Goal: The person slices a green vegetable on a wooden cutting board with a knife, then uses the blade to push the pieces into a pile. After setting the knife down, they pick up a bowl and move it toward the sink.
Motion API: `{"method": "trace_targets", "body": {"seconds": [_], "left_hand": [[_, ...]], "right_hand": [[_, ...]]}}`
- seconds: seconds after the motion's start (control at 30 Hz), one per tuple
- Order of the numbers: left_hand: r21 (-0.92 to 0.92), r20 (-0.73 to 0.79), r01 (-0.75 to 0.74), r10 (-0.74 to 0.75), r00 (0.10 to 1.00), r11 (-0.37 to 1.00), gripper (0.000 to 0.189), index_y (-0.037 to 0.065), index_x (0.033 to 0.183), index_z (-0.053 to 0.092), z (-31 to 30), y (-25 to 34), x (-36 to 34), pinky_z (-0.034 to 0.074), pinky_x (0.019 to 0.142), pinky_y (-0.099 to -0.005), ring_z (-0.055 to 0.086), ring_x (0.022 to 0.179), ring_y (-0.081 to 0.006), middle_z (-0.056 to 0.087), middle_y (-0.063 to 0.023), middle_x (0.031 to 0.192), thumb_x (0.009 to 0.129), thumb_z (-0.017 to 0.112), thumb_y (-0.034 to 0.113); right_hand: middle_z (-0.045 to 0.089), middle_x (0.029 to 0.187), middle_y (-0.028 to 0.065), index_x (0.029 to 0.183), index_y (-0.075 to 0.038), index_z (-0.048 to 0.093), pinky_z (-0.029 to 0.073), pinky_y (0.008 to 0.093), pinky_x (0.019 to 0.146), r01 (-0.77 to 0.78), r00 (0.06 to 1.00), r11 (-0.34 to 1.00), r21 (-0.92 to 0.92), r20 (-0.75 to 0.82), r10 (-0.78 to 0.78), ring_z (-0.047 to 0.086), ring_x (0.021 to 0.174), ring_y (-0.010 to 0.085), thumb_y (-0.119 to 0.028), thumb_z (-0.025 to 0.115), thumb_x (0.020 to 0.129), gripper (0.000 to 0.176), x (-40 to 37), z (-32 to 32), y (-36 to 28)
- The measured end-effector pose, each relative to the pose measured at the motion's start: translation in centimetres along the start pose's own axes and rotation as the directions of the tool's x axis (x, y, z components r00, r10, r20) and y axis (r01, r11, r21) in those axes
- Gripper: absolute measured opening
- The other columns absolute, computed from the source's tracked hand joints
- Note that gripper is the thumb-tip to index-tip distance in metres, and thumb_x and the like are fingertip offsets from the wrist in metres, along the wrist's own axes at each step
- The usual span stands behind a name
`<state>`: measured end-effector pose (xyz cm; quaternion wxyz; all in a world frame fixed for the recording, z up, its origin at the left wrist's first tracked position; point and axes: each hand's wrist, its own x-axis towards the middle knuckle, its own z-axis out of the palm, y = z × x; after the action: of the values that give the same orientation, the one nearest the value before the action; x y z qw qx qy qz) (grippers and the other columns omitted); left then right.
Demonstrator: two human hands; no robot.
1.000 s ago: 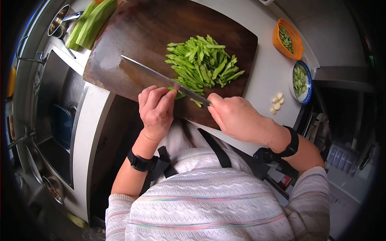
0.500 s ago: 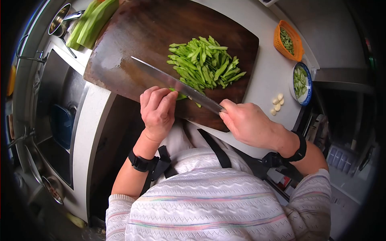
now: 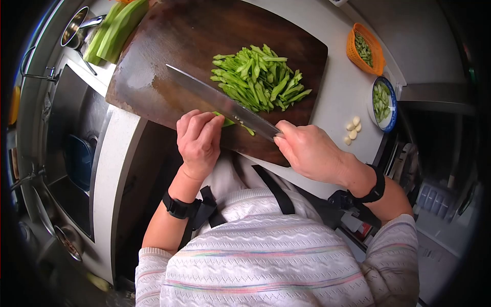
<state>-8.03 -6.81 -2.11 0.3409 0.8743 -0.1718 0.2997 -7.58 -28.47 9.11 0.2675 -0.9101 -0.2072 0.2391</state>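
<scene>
My left hand [image 3: 198, 140] is closed on a small green vegetable piece [image 3: 225, 119] near the front edge of the dark wooden cutting board [image 3: 179, 41]. Closed round the handle of a large knife [image 3: 215, 97] is my right hand [image 3: 312, 151]. The blade slants from my right hand up to the left, just past the fingertips of my left hand. A thin green sliver [image 3: 248, 130] lies beside the blade on the near side. Beyond the knife, a pile of sliced green strips [image 3: 261, 77] rests on the board.
Long pale-green vegetables [image 3: 120, 30] lie at the board's upper left, near a metal pot [image 3: 75, 26]. A sink [image 3: 76, 112] is at left. On the right are an orange basket [image 3: 376, 53], a blue-rimmed bowl [image 3: 393, 110] and several garlic cloves [image 3: 353, 134].
My right hand and the knife have shifted slightly up and left. A green sliver now shows more fully beside the blade. My left hand has barely moved.
</scene>
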Motion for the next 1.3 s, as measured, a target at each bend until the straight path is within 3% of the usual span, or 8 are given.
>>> {"method": "trace_targets", "body": {"seconds": [0.17, 0.27, 0.3, 0.53, 0.8, 0.97, 1.07, 1.3], "left_hand": [[0.0, -0.014, -0.004, 0.004, 1.0, 1.0, 0.023, 0.006, 0.086, 0.068, 0.2, 0.0, -0.1, 0.045, 0.073, -0.0348, 0.059, 0.086, -0.0255, 0.062, -0.005, 0.086, 0.064, 0.073, -0.001], [0.003, 0.004, 0.024, -0.024, 1.0, 1.0, 0.017, 0.005, 0.086, 0.067, 0.0, 0.3, -0.1, 0.049, 0.075, -0.0343, 0.059, 0.084, -0.027, 0.063, -0.0062, 0.084, 0.072, 0.073, -0.003], [0.011, 0.0, 0.021, -0.021, 1.0, 1.0, 0.018, 0.005, 0.086, 0.067, 0.0, 0.3, -0.2, 0.049, 0.074, -0.0343, 0.059, 0.084, -0.027, 0.063, -0.0063, 0.085, 0.072, 0.073, -0.004], [0.02, 0.004, 0.013, -0.013, 1.0, 1.0, 0.019, 0.005, 0.087, 0.067, -0.2, 0.3, -0.1, 0.05, 0.072, -0.0347, 0.059, 0.084, -0.0274, 0.061, -0.0074, 0.09, 0.071, 0.073, -0.004], [0.018, -0.007, 0.028, -0.028, 1.0, 0.999, 0.019, 0.006, 0.085, 0.067, -0.1, 0.4, -0.1, 0.05, 0.073, -0.0351, 0.059, 0.084, -0.0275, 0.061, -0.0064, 0.086, 0.069, 0.073, -0.003], [0.029, -0.011, 0.033, -0.033, 0.999, 0.999, 0.019, 0.005, 0.087, 0.068, 0.0, 0.5, -0.1, 0.05, 0.074, -0.0352, 0.06, 0.085, -0.0283, 0.062, -0.0071, 0.087, 0.071, 0.073, -0.004], [0.034, 0.005, 0.034, -0.034, 0.999, 0.999, 0.02, 0.005, 0.087, 0.068, -0.4, 0.4, -0.2, 0.05, 0.074, -0.035, 0.06, 0.085, -0.0283, 0.063, -0.007, 0.087, 0.071, 0.073, -0.004], [0.022, -0.022, 0.012, -0.011, 1.0, 1.0, 0.017, 0.004, 0.084, 0.067, -0.2, 0.3, -0.2, 0.049, 0.071, -0.0342, 0.059, 0.084, -0.0268, 0.062, -0.0066, 0.086, 0.069, 0.072, -0.002]], "right_hand": [[0.059, 0.062, 0.021, 0.086, 0.001, 0.046, 0.048, 0.0502, 0.057, 0.021, 1.0, 0.999, 0.032, 0.016, -0.022, 0.062, 0.064, 0.0421, -0.01, 0.051, 0.091, 0.013, -0.3, -0.1, -0.3], [0.06, 0.063, 0.0205, 0.086, 0.001, 0.047, 0.049, 0.0511, 0.06, 0.012, 1.0, 1.0, 0.006, 0.014, -0.012, 0.062, 0.065, 0.0423, -0.01, 0.051, 0.09, 0.012, 1.1, 1.0, -0.4], [0.056, 0.06, 0.0211, 0.089, 0.002, 0.047, 0.046, 0.0494, 0.054, 0.096, 0.992, 0.995, -0.035, -0.076, -0.098, 0.06, 0.06, 0.0417, -0.011, 0.054, 0.092, 0.015, 1.8, 2.0, -0.1], [0.06, 0.064, 0.0223, 0.087, 0.002, 0.047, 0.048, 0.0519, 0.062, -0.031, 0.999, 0.999, 0.029, 0.027, 0.03, 0.062, 0.067, 0.0438, -0.012, 0.049, 0.093, 0.015, 0.9, 0.5, 0.0], [0.059, 0.062, 0.0215, 0.086, 0.001, 0.045, 0.048, 0.0507, 0.057, -0.012, 0.999, 0.999, 0.04, 0.048, 0.01, 0.062, 0.064, 0.0423, -0.012, 0.049, 0.093, 0.015, -0.4, -0.3, -0.7], [0.062, 0.065, 0.0209, 0.089, 0.001, 0.047, 0.05, 0.0511, 0.064, 0.016, 1.0, 0.993, -0.12, 0.017, -0.014, 0.064, 0.068, 0.0418, -0.008, 0.052, 0.087, 0.01, 1.7, 1.8, -0.9], [0.063, 0.066, 0.0211, 0.089, 0.001, 0.049, 0.051, 0.0512, 0.067, -0.003, 1.0, 0.997, -0.076, 0.019, 0.004, 0.065, 0.07, 0.0414, -0.007, 0.052, 0.085, 0.009, 2.2, 1.5, -1.0], [0.06, 0.063, 0.0219, 0.088, 0.001, 0.046, 0.048, 0.0513, 0.061, -0.035, 0.998, 0.999, 0.023, 0.046, 0.034, 0.062, 0.066, 0.0435, -0.013, 0.049, 0.094, 0.015, -0.1, 0.3, -0.6]]}}
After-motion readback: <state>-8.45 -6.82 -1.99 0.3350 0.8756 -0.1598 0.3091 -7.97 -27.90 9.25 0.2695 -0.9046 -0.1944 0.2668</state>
